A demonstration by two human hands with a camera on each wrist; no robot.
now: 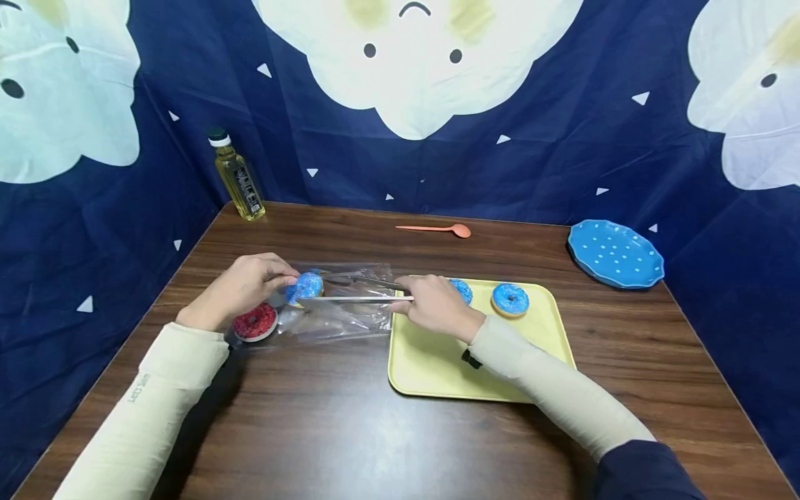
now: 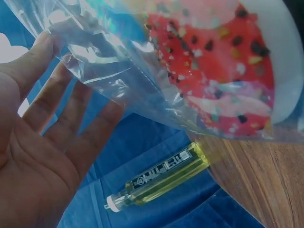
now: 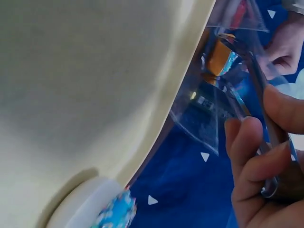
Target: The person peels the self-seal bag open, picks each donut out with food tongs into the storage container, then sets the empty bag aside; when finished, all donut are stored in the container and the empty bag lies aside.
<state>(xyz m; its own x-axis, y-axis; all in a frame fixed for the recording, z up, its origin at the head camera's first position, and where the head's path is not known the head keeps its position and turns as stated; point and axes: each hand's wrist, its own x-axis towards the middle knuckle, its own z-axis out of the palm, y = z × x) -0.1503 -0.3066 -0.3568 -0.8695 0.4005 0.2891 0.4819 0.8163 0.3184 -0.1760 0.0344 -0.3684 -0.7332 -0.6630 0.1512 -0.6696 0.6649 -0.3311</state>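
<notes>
- Two hands work at one limp, crinkled clear plastic bag [image 1: 350,325]: the left hand [image 1: 253,288] has its grip pinched on the film at the far end, thumb to finger; the right hand [image 1: 437,305] has its grip closed round slim, shiny metal tongs [image 1: 356,299].
- Inside the bag lies a ring-shaped doughnut with blue speckled icing [image 1: 305,287], between the tong arms; whether the tips bear on it, I cannot tell.
- Slipping seems the likeliest trouble: smooth metal on a rounded, iced side could let the ring twist loose.
- Thin film could also catch between tip and doughnut, dragging or tearing the bag.
- Too weak a pinch might let the bag slide along the smooth wood-grain desk [image 1: 281,430].
- Close by, a ring-shaped doughnut with red speckled icing and a pale base [image 1: 255,322] could get nudged by a sideways pull.
- At the bag's right end sits a pale yellow, round-cornered tray [image 1: 437,361], its raised rim a possible snag; two more blue-iced, ring-shaped doughnuts [image 1: 510,299] rest on it.
</notes>
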